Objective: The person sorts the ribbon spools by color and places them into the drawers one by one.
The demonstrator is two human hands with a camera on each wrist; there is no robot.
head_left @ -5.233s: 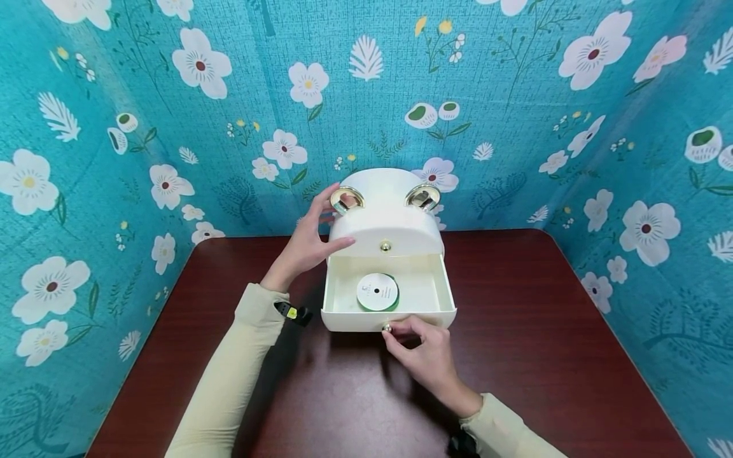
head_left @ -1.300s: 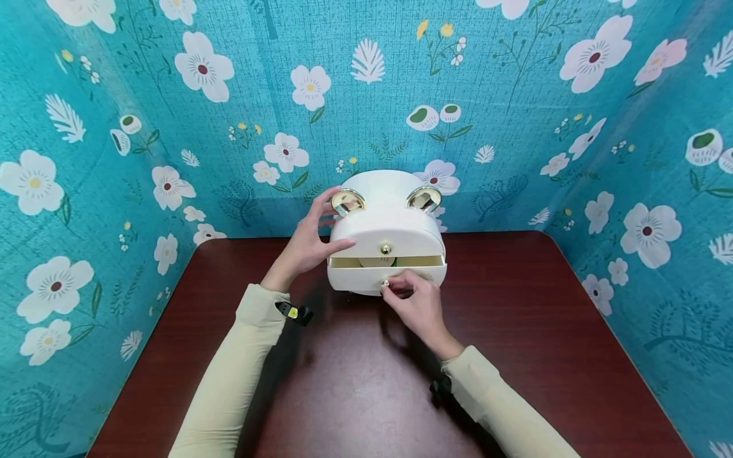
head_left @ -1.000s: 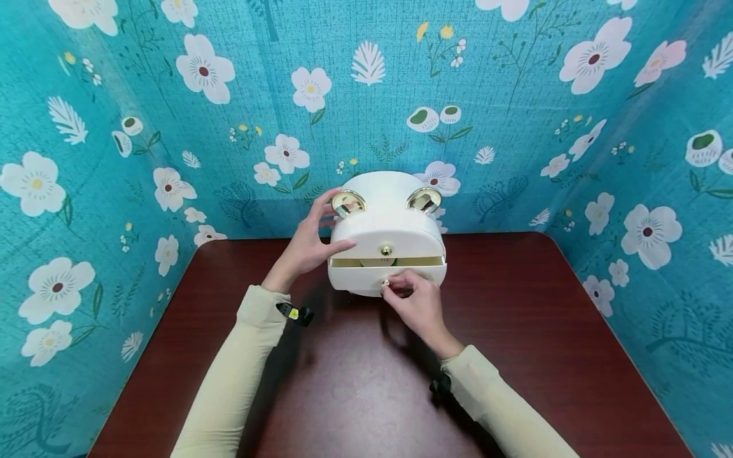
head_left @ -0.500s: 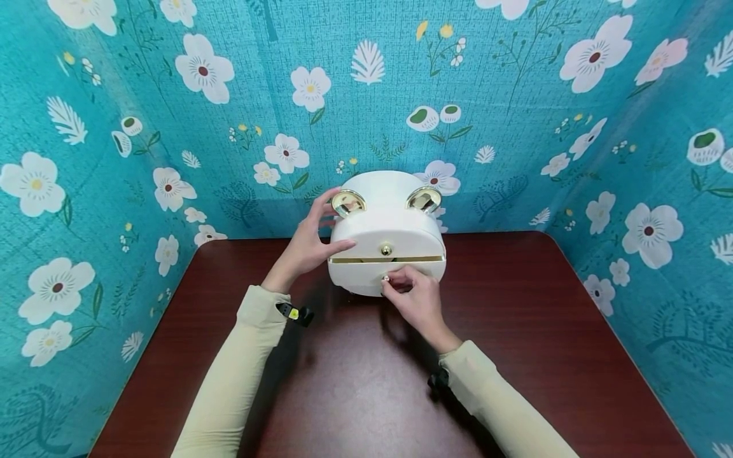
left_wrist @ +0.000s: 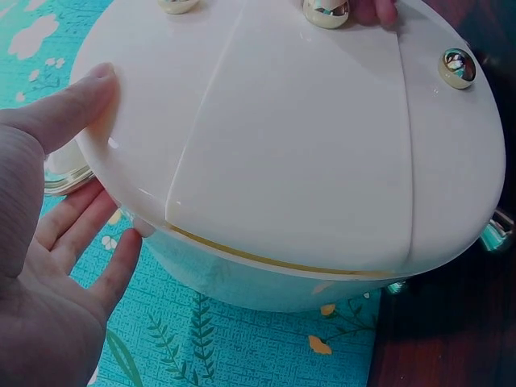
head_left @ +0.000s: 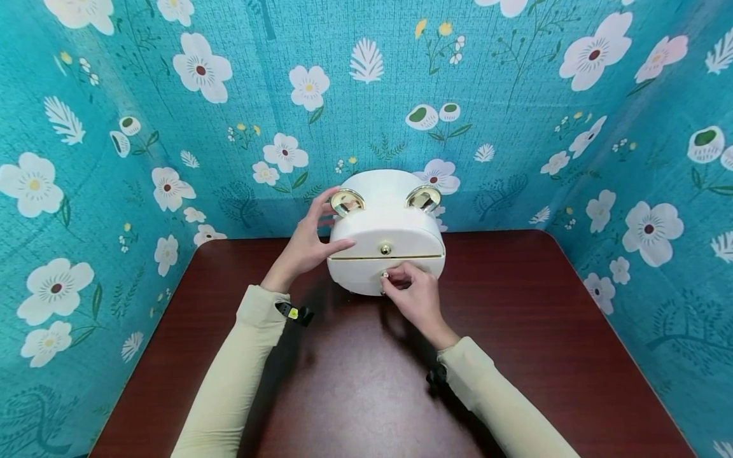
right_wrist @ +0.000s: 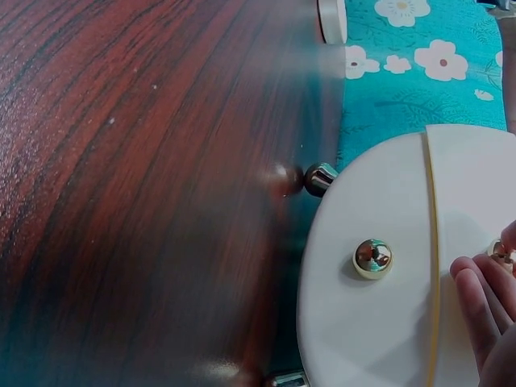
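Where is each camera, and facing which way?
Head: on the head, facing forward and down at the box; left hand, right hand and sleeves show.
Left wrist: worn there, facing the box front; left hand shows, right fingers at top edge.
Right wrist: worn there, facing table and box; right fingers at right edge.
Both wrist views share the bottom knob.

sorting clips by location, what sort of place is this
Probably a booth or staged corner set up for tabletop filming, though I can't be sure: flowered cloth rises behind and on both sides of a dark red table, with a white box near its far edge.
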